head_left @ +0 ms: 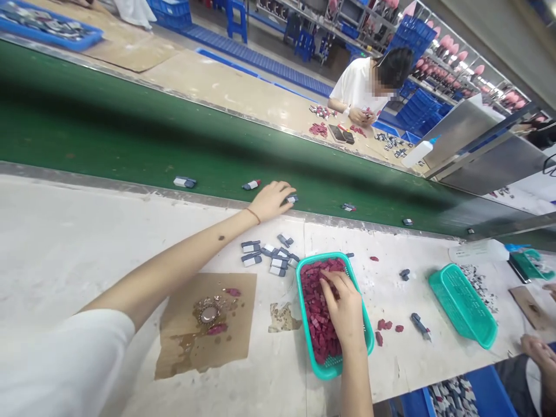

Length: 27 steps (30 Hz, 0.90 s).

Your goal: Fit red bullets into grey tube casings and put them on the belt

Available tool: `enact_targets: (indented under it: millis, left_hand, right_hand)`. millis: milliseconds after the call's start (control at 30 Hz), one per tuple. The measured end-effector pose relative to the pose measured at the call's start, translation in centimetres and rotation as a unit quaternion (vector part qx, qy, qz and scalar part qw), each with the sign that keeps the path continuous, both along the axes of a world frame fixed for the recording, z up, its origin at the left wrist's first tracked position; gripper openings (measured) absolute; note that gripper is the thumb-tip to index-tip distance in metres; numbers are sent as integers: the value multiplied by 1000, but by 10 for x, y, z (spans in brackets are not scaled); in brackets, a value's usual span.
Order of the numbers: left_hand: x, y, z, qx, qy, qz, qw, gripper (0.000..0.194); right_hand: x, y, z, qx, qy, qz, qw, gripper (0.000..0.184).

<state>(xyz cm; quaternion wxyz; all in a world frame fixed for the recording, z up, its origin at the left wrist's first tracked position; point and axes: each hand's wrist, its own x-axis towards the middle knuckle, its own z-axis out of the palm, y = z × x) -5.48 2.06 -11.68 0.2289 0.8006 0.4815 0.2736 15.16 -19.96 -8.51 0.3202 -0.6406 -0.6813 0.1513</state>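
Observation:
My left hand (pixel 273 198) reaches out to the edge of the green conveyor belt (pixel 130 139), its fingers curled over a small grey and white part (pixel 292 199) lying there. My right hand (pixel 344 307) rests inside a teal basket (pixel 369 341) filled with several small dark red pieces (pixel 316 313), fingers bent down into the pile. A cluster of several grey and white parts (pixel 269 255) lies on the white table between the two hands.
More small parts (pixel 185 182) ride on the belt. A second teal basket (pixel 463 304) lies at the right. A brown card with a metal disc (pixel 209 314) lies near my left arm. A person in white (pixel 369 87) works across the belt. Another person's hands (pixel 538 353) show at right.

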Motion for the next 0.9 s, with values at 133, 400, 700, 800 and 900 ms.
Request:
enact_targets:
  millis: [133,400,700,800,900]
  left_hand:
    - [31,4,-4,-51,-48,-5,998,34]
    - [10,-31,11,-218,-265,16,939,34]
    - [-112,-154,19,-413,-398,91,814,45]
    - [-137,-186,16,-441,-453,149,760,55]
    - [-151,-207,10,-409,-470,175,762,48]
  right_hand:
    - [-1,-5,5,-64,179,-76,979,20]
    - [-24,-19,18,-115,442,-83,886,21]
    - [-111,-22,5,-220,371,47,901,19]
    - [-137,-18,-7,-208,225,128,943,18]
    - [-155,-14,-17,-147,96,206,963,25]
